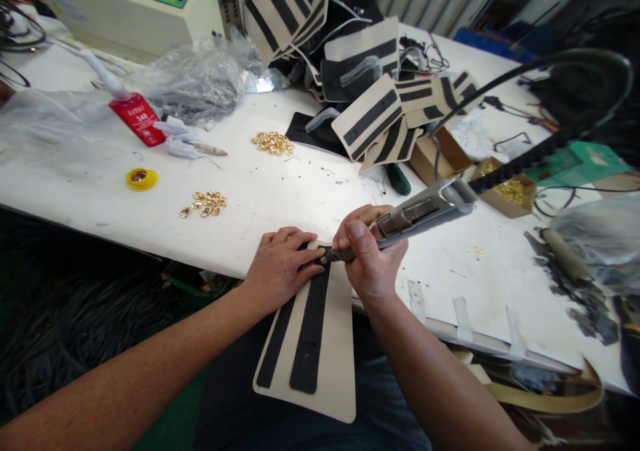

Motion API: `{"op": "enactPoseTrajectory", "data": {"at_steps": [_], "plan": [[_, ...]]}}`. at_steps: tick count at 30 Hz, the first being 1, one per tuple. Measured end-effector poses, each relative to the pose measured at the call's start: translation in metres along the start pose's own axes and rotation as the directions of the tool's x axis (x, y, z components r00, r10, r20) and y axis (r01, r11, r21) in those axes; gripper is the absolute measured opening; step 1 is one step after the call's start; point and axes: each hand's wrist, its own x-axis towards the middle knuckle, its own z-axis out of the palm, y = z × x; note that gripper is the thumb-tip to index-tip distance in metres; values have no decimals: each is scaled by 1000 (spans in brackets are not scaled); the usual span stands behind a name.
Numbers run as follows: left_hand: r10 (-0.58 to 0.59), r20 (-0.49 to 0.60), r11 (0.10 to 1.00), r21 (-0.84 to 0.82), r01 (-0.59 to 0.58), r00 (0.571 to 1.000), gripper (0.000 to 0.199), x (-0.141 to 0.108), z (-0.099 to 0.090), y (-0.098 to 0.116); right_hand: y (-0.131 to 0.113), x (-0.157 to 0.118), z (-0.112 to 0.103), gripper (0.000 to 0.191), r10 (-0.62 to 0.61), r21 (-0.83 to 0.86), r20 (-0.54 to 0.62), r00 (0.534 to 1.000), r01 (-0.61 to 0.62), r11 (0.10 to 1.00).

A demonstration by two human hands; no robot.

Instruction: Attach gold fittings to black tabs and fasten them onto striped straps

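Two bare hands meet over the far end of a cream panel. The right hand is closed firmly around a metal tool, thumb on top; the left hand lies spread and palm down, fingers lightly bent, pressing on the panel without gripping anything that I can make out.

The tool slants down and leftward, its tip at the far end of a dark strip. The panel's long axis runs away from the person, leaning slightly right, with the strip lengthwise along it. Its far end is at the edge of the white surface, while the near end sticks out above the lap.

Farther out on the surface sit two gold heaps, a smaller one and a bigger one, then a yellow roll and a red bottle lying tilted. Beyond them, striped panels are jumbled together, near an open cardboard box of gold bits.
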Motion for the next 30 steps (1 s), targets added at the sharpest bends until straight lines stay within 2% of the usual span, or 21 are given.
{"op": "enactPoseTrajectory", "data": {"at_steps": [5,13,21,30], "plan": [[1,1,1000,11,-1,1000,29,1,0,0,3,-2,-5,34,-15,-4,48,999,15,1000],[0,-15,1000,11,1,1000,29,2,-1,3,8,-5,-13,27,-61,172,94,994,44,984],[-12,-10,1000,6,12,1000,27,4,-1,5,8,-2,-14,30,-14,175,128,992,-9,984],[-3,-24,1000,-15,2,1000,28,4,0,3,6,5,-12,33,55,298,64,996,-72,952]]}}
